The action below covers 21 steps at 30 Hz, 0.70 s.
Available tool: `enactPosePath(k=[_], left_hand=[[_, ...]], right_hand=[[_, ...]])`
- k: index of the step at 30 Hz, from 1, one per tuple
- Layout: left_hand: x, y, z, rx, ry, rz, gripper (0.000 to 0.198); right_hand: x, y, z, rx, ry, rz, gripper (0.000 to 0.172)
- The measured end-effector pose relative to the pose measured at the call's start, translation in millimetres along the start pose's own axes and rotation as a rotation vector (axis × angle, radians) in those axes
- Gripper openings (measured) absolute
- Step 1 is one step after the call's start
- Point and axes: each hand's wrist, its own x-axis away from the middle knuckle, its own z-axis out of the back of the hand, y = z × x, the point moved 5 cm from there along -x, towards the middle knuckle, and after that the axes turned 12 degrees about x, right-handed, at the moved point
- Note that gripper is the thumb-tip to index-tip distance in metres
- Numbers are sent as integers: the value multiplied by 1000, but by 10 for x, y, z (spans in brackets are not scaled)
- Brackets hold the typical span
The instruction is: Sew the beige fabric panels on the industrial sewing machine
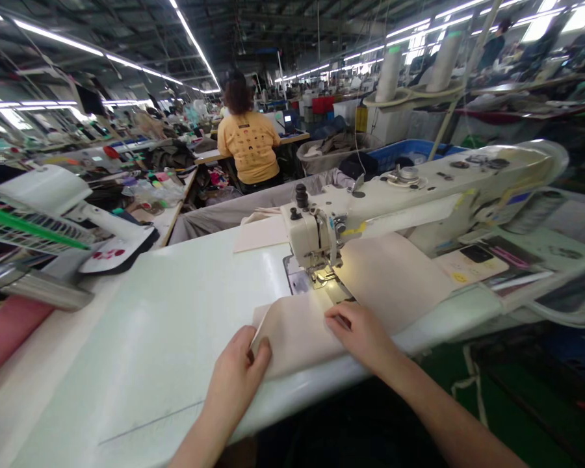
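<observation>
A pale beige fabric piece (297, 331) lies in front of the sewing machine (316, 234), its far edge close to the lit presser foot (324, 277). My left hand (241, 364) pinches the left edge of this fabric, thumb on top, with the edge slightly lifted. At the fabric's right edge, just short of the presser foot, my right hand (355, 328) is closed with thumb and fingertips together on the cloth. Another beige panel (394, 279) lies flat under the machine arm, to the right of the needle.
A white fan (112, 240) and a metal flask (39, 286) stand at the left. Behind the machine lies more beige fabric (260, 233). A phone (478, 253) rests at the right. A person in a yellow shirt (249, 146) sits ahead, beyond a fabric-lined bin (214, 218).
</observation>
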Motion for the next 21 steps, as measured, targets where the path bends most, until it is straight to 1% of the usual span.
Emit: enactPosePath(k=[6,12,21], left_hand=[[-17,16,-18,-42,-38,3,30],[-28,25,-26,-78,-39,7,29],[-60,31,-41,-133,-69,30,28]], right_hand=[[40,13,19,54,46,-37,15],[15,1,32,49,18,-81,14],[-8,-3,43,34,9,-98,14]])
